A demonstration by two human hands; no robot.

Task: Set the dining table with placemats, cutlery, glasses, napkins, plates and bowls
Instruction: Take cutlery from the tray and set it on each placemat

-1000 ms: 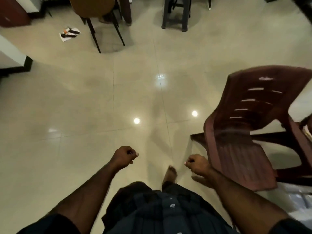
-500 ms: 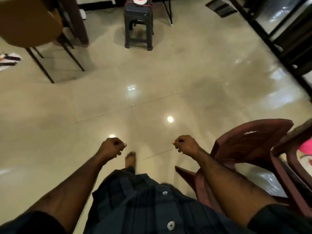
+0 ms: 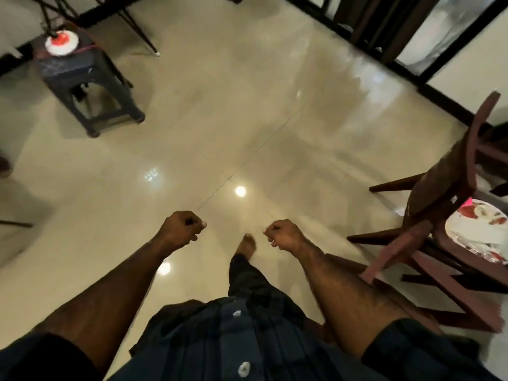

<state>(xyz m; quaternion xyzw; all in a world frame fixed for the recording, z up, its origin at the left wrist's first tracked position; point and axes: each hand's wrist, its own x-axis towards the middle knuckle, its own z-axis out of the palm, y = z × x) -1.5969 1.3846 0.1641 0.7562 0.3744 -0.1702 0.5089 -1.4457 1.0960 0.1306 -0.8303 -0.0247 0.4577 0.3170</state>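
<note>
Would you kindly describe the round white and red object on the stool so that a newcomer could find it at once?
Start from the glossy beige tiled floor and look to its far left, where a dark stool stands. On its top lies a round white object with a red centre, too blurred to name. The other red-and-white plate lies at the far right, beside the maroon chair.
</note>
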